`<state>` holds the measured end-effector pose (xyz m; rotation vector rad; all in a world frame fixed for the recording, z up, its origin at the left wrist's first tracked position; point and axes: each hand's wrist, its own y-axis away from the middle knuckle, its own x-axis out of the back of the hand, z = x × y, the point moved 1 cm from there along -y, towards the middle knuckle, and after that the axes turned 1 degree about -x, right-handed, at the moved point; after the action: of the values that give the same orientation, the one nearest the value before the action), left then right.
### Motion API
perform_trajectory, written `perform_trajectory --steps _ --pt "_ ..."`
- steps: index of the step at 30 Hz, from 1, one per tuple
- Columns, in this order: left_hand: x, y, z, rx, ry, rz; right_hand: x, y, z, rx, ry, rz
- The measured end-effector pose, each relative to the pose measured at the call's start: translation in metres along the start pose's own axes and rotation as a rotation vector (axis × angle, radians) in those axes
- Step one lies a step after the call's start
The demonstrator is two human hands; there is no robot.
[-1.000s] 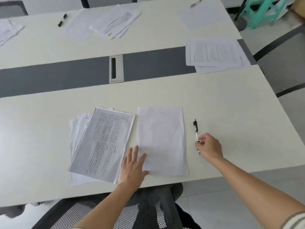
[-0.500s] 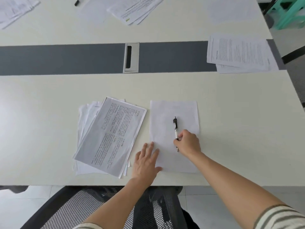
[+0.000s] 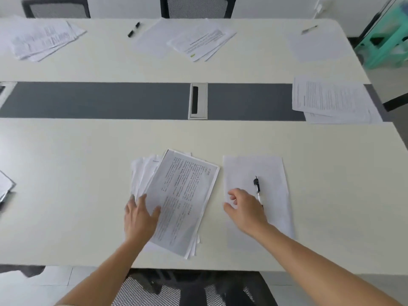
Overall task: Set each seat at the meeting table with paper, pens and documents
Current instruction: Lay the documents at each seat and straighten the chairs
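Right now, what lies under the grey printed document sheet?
A fanned stack of white paper sheets lies under the grey printed document sheet, edges showing at its left and bottom. Their print is covered. The left hand rests at its left edge.

Mesh chair [image 3: 196, 6] at far edge; cable port [image 3: 198, 100] in grey strip [image 3: 99, 100]; green stool [image 3: 385, 43] beyond far right corner.

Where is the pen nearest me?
In the head view, the pen lies on the blank sheet, right of the printed stack, beside the right hand.
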<state>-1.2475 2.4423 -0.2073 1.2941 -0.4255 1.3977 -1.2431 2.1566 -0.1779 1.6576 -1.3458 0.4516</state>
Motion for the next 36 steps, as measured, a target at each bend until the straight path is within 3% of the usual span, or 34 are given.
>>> perform_trajectory --steps 3,9,13,17,19,21,24,28,30,33,36 --pt "0.015 -0.029 -0.03 0.088 -0.013 -0.068 -0.038 -0.009 -0.035 0.018 0.095 -0.126" --pt "0.018 -0.046 -0.031 -0.081 -0.013 -0.13 -0.088 -0.041 -0.077 0.164 0.373 -0.165" --pt "0.032 -0.057 -0.024 -0.037 0.197 -0.101 -0.096 -0.052 -0.084 0.186 0.35 -0.184" --pt "0.047 -0.067 -0.024 0.143 0.522 -0.05 -0.093 -0.048 -0.081 0.174 0.306 -0.215" --pt "0.049 -0.071 -0.02 0.272 0.683 -0.117 -0.093 -0.046 -0.082 0.165 0.295 -0.233" --pt "0.048 -0.073 -0.015 0.293 0.755 -0.272 -0.09 -0.045 -0.083 0.15 0.27 -0.259" --pt "0.058 -0.063 -0.002 0.133 0.704 -0.36 -0.079 -0.045 -0.086 0.06 0.095 -0.256" --pt "0.099 -0.041 0.015 -0.102 0.804 -0.419 -0.042 -0.041 -0.093 -0.185 -0.575 -0.082" --pt "0.124 -0.03 0.018 -0.206 0.878 -0.464 -0.016 -0.037 -0.097 -0.163 -0.814 -0.143" --pt "0.157 -0.018 0.017 -0.315 0.969 -0.463 0.021 -0.025 -0.112 -0.021 -0.904 -0.268" --pt "0.173 -0.018 0.017 -0.357 0.992 -0.355 0.046 -0.015 -0.127 0.082 -0.939 -0.158"
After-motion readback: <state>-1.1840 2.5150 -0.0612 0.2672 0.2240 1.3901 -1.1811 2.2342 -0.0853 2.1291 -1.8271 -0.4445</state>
